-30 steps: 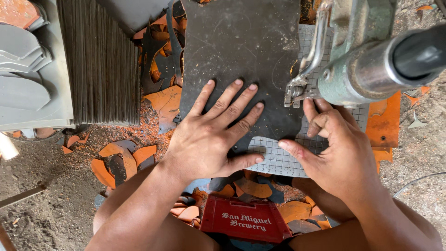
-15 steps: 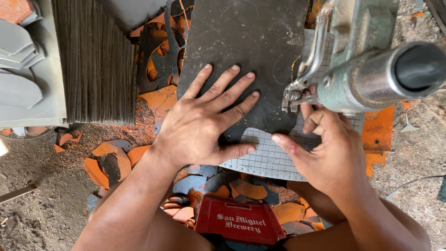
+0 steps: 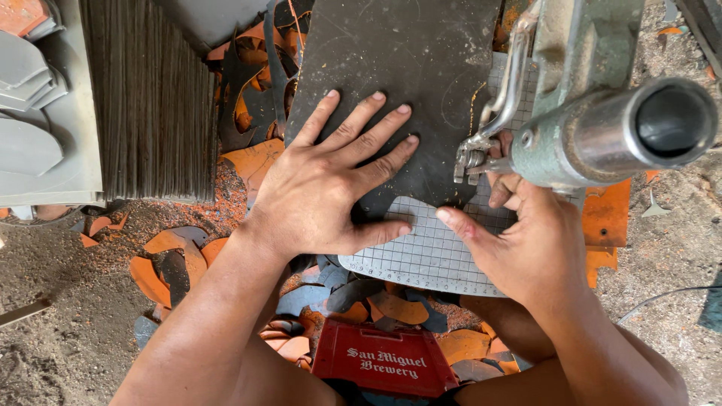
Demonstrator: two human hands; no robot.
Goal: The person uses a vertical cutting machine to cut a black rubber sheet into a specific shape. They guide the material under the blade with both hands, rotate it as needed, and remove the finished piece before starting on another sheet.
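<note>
1 dark sheet (image 3: 391, 68) lies on 1 gridded mat (image 3: 425, 252) under 1 machine (image 3: 594, 113). 2 hands: left hand (image 3: 331, 188) flat, fingers spread, pressing the sheet; right hand (image 3: 526, 240) half curled at the sheet's edge below the machine head, grip unclear. Scraps (image 3: 173, 256) litter the ground. Since 0.5 s ago, both hands barely shifted.

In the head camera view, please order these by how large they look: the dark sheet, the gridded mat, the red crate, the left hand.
1. dark sheet
2. gridded mat
3. left hand and red crate: they look alike, and the crate is partly hidden, so I leave them unranked.
</note>
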